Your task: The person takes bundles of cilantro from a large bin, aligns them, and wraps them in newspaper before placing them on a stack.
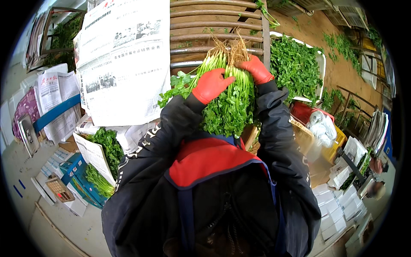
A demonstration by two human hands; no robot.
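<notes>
Both hands wear red gloves. A thick bunch of leafy greens (231,109) hangs at the near edge of a slatted rack (214,26), its brown roots pointing away from me and its leaves toward my apron. My left hand (212,85) curls over the stems from the left, thumb and fingers bent on them. From the right, my right hand (256,70) grips the stems just below the roots; the bunch partly hides its fingertips. Some looser leafy stems (176,89) spread out to the left of the bunch.
Newspaper sheets (128,85) cover the rack's left side. At the right stands a white tub (322,73) heaped with greens. A blue crate (81,171) with more greens is at lower left; a yellow crate (337,143) and clear plastic bags (320,128) sit to the right.
</notes>
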